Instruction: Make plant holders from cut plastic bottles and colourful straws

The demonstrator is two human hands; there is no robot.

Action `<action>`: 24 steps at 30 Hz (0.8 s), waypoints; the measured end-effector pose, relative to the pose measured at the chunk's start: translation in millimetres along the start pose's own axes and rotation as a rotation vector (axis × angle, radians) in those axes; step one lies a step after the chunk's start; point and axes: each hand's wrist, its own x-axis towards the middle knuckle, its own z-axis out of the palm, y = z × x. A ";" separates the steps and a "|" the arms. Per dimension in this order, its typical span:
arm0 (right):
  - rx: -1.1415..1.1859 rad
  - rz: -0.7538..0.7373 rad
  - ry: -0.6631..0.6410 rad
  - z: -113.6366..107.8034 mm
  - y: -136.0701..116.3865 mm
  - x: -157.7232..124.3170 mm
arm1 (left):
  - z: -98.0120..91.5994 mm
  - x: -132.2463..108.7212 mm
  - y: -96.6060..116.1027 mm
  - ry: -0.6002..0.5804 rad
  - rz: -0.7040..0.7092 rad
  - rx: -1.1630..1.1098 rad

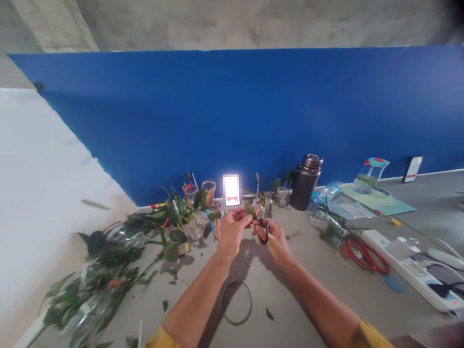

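The person's left hand (pixel 234 227) had its grip pinched together on a green leaf (pixel 251 210), over the middle of the desk (pixel 264 295). The right hand (pixel 276 240), just beside it, had its grip closed around black-handled scissors (pixel 267 233); whether their blades were apart could not be told. Beyond the hands, 1 lit screen (pixel 232 189) stood before a blue partition (pixel 232 121). Leafy cuttings (pixel 97 242) lay left. A black flask (pixel 305 187) stood far right, a white power strip (pixel 416 270) nearer and farther right.
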 end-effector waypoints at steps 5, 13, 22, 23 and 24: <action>-0.076 -0.099 -0.247 -9.8 6.2 0.6 | 2.9 19.6 7.8 0.002 -0.054 -0.076; -0.095 -0.073 -0.349 -17.9 8.0 5.1 | -0.5 26.0 5.6 -0.017 0.016 0.036; -0.170 -0.081 -0.318 -17.1 -3.4 3.8 | -0.4 21.2 15.7 0.010 0.182 0.179; -0.169 -0.076 -0.314 -16.6 -2.5 3.9 | -0.4 20.8 16.5 0.016 0.186 0.187; -0.170 -0.071 -0.311 -16.2 -1.1 4.2 | -0.4 20.3 17.1 0.020 0.189 0.193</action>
